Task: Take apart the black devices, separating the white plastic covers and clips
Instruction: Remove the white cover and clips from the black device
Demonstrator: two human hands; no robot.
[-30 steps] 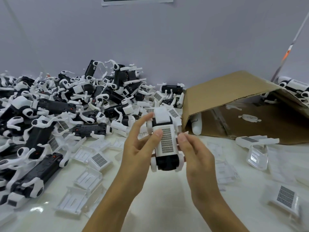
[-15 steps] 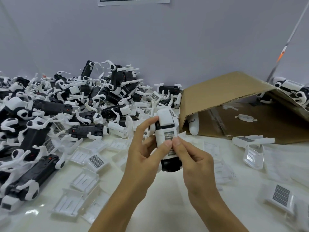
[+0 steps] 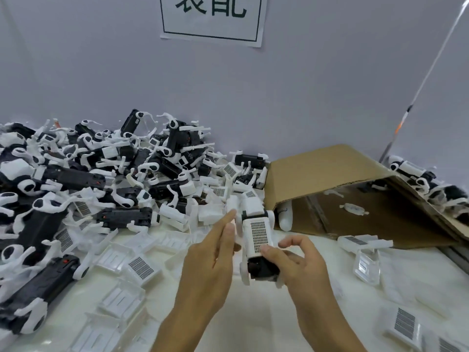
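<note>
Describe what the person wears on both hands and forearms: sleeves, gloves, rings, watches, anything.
Nothing shows on either. The left hand and the right hand are bare, with no gloves and no rings that can be seen. Both forearms are uncovered down to the bottom edge of the picture: no sleeves, no watch, no bands. The nails that show are short and unpainted.

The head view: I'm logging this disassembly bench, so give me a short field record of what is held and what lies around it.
held item: black device with its white cover still on
right hand: grips the device, thumb on the cover
left hand: fingers straight, beside the device
left of table: heap of devices
front: loose white covers
right: open cardboard box
</note>
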